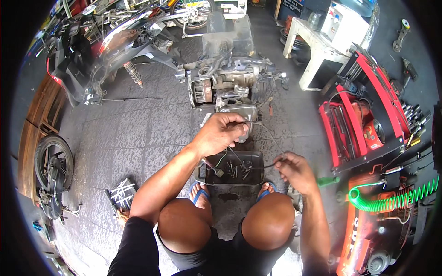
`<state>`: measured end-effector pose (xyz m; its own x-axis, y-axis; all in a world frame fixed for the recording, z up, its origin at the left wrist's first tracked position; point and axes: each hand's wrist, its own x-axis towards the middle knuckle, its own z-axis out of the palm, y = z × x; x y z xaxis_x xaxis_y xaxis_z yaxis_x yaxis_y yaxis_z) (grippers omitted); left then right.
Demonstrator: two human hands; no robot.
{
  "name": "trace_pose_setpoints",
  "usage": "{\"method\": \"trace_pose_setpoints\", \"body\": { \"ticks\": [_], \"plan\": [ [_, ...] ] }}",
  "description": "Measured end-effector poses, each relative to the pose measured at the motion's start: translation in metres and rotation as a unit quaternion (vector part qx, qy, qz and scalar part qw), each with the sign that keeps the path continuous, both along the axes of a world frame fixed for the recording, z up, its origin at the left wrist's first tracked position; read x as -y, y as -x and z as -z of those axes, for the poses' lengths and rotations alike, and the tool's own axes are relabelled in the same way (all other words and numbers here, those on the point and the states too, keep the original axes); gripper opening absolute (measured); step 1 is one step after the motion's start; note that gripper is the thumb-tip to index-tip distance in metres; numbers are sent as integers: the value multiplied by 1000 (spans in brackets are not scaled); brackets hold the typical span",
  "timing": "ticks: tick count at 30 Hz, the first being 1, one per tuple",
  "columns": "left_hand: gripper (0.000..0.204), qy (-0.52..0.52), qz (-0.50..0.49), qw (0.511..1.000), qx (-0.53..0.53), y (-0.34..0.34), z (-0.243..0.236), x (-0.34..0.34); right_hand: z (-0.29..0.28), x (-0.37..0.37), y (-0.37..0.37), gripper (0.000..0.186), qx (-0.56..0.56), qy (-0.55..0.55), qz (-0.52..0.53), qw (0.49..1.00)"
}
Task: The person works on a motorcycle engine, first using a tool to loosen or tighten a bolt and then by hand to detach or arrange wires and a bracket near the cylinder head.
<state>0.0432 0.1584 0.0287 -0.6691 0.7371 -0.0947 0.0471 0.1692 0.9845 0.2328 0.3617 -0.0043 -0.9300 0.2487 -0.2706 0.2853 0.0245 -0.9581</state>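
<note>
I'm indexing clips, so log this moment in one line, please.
left hand: pinching cable | right hand: pinching cable | cable: curving between hands | tray: below, holding bolts | engine: beyond tray

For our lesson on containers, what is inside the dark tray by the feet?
Loose metal bolts lie in the dark tray; wires and a pale connector cross the view, hiding what's beneath.

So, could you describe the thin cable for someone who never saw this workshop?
Start at the engine on the floor. At its lower end in the picture, the cable runs between the left hand and right hand. It is thin and dark, unlike the green coiled hose.
</note>
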Motion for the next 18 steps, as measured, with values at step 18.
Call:
{"method": "trace_pose_setpoints", "body": {
  "ticks": [18],
  "plan": [
    [21,-19,-333,894,-300,39,30,-6,87,18,98,12,-60,150,84,983]
  ]
}}
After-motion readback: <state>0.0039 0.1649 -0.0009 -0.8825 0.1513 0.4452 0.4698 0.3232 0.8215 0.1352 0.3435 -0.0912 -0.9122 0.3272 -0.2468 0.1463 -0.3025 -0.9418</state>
